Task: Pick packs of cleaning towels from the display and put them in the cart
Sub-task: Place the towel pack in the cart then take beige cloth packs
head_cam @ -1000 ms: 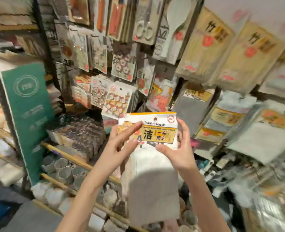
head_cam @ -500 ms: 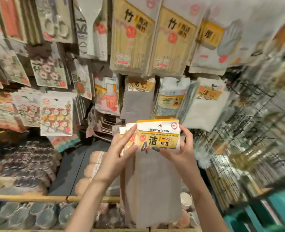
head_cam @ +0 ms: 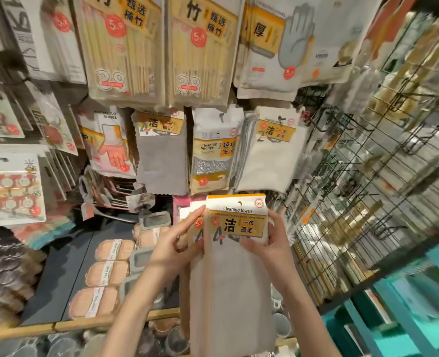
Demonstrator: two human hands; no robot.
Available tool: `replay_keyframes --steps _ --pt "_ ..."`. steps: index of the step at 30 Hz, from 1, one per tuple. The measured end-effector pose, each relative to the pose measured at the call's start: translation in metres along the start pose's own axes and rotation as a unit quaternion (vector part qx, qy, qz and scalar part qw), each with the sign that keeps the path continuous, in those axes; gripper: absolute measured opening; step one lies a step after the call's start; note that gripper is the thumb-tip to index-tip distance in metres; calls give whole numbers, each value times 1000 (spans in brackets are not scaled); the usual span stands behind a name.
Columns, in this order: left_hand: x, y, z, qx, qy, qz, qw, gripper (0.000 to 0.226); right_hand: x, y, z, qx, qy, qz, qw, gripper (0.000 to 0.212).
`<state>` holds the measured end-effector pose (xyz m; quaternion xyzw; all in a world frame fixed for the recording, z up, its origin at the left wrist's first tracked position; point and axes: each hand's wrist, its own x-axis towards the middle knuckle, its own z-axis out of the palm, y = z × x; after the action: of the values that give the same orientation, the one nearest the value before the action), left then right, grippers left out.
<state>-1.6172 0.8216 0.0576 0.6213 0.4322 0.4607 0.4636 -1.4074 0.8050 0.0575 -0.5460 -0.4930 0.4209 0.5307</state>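
1. Two packs of cleaning towels (head_cam: 235, 253) are held in front of the display, one behind the other.
2. The left hand (head_cam: 173, 249) pinches their left edge; the right hand (head_cam: 272, 243) grips the right edge, thumb on the front label.
3. Above the grip hang two more towel packs: a grey one (head_cam: 161, 150) and a cream one (head_cam: 270, 150).
4. Since half a second ago the view has swung right; the hands' hold is unchanged.

held pack (head_cam: 235, 222) "Cleaning towels", hanging pack (head_cam: 211, 161) "Cleaning sponge"
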Motion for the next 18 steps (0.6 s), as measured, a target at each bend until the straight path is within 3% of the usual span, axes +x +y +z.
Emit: replay_keyframes --steps 3,6,10,18 --pt "9 -8 27 -16 55 -13 998 87 16 10 -20 -21 -23 13 999 69" --pt "15 -14 57 -47 90 -19 995 72 34 17 -44 -46 -43 12 998 68" --pt "26 -12 92 -55 78 -21 995 62 52 16 -74 -46 -58 0 997 59" --pt "43 -15 133 -64 92 -35 993 61 69 24 -116 -54 -29 -4 998 67"
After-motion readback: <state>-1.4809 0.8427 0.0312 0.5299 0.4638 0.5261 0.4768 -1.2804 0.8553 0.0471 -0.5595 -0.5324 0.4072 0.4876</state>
